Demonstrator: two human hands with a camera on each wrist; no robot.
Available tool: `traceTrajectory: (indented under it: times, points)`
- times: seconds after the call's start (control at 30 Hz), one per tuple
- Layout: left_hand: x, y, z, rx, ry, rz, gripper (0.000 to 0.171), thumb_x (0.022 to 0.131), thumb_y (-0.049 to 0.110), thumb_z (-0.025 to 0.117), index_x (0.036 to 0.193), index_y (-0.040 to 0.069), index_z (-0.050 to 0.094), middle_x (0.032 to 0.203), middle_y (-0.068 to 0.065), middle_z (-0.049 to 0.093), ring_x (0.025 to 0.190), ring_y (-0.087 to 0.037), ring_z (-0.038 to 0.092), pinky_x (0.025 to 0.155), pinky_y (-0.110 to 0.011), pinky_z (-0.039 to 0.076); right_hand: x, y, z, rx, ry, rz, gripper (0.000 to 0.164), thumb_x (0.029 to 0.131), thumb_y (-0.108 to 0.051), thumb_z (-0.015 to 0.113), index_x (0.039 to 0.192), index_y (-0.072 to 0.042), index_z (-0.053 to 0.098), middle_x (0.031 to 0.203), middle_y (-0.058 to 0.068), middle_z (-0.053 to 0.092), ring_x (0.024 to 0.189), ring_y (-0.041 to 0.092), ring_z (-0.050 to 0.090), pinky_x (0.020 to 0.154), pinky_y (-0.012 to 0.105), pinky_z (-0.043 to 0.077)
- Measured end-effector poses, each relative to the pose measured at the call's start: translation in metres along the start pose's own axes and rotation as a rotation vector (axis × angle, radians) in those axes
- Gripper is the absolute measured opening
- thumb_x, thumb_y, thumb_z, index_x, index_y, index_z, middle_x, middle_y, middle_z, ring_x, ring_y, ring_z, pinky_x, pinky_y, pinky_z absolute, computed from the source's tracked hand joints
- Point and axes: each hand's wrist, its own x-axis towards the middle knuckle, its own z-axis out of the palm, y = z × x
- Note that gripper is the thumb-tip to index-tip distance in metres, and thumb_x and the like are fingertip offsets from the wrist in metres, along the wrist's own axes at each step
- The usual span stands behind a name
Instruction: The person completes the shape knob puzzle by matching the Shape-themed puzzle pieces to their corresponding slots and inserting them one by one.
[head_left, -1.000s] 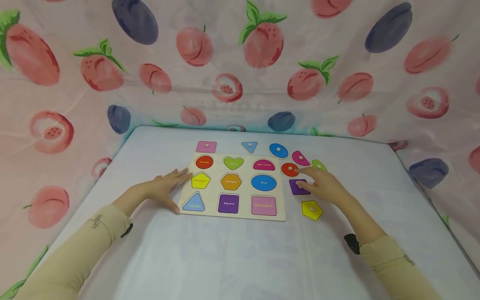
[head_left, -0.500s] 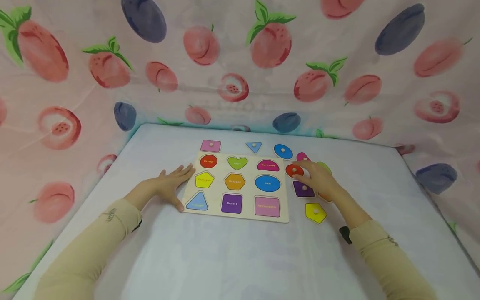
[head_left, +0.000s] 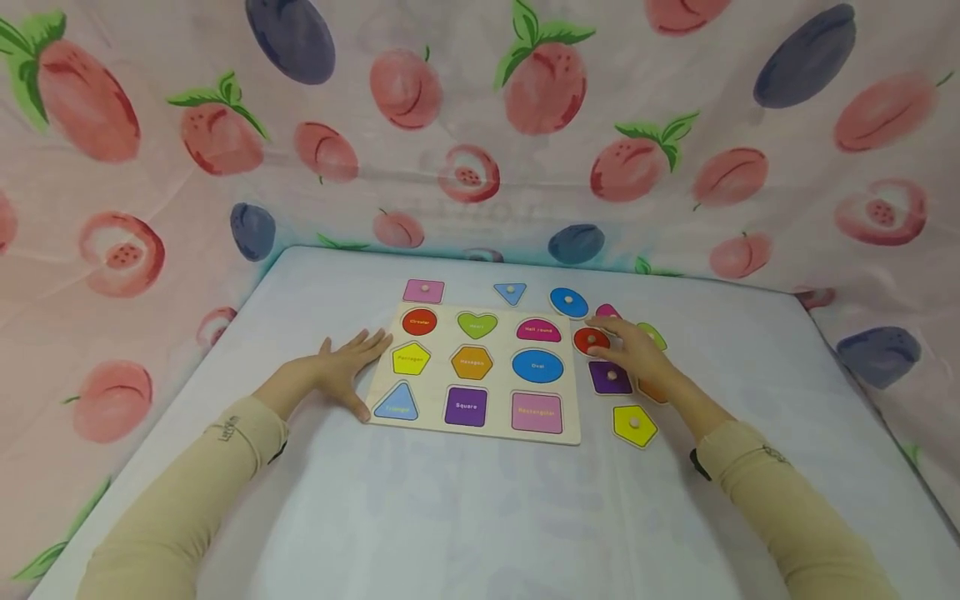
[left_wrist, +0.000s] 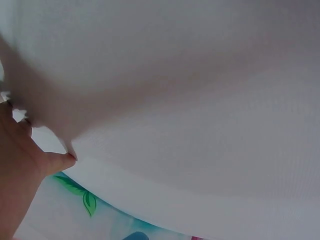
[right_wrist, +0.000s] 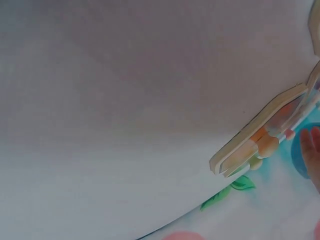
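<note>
In the head view, my left hand (head_left: 337, 373) rests with spread fingers at the left edge of a wooden shape puzzle board (head_left: 442, 386), the thumb by its near left corner. My right hand (head_left: 637, 350) is over the loose pieces right of the board. Its thumb and fingers stand apart around the red circle piece (head_left: 592, 342), whose knob shows between them. Below the thumb lies a purple square piece (head_left: 609, 378). An orange piece (head_left: 654, 390), a green piece (head_left: 654, 335) and a magenta piece (head_left: 607, 312) are partly hidden by this hand.
A yellow pentagon piece (head_left: 634, 427) lies nearer me. Beyond the board are a blue oval piece (head_left: 567, 302), a light blue triangle piece (head_left: 511, 293) and a pink rectangle piece (head_left: 423, 291). A fruit-printed cloth (head_left: 540, 175) rises behind the white table (head_left: 450, 508).
My right hand has moved slightly away from me over the pieces, its fingers now around the red circle piece. The head view has shifted a little. My left hand stays at the board.
</note>
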Motion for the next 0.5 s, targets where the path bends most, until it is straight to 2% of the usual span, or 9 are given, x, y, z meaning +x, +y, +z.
traceTrajectory:
  times: [0.3,0.5]
  points:
    - [0.001,0.0,-0.001,0.007,-0.012,-0.008,0.131,0.056,0.055,0.083,0.153,0.017,0.002,0.16,-0.01,-0.004,0.146,-0.037,-0.008,0.104,-0.074,-0.008,0.012,0.003,0.002,-0.047,0.016,0.02,0.04,0.091,-0.015,0.062,0.129,-0.001,0.054,0.141,0.025,0.044,0.132,0.043,0.038,0.106,0.054,0.036]
    - [0.004,-0.002,0.002,0.024,-0.016,-0.011,0.132,0.057,0.056,0.083,0.153,0.017,0.001,0.16,-0.01,-0.005,0.146,-0.037,-0.009,0.103,-0.075,-0.007,0.017,0.008,0.003,-0.035,0.009,0.045,0.037,0.091,-0.013,0.062,0.125,-0.001,0.057,0.141,0.025,0.044,0.132,0.044,0.038,0.106,0.053,0.037]
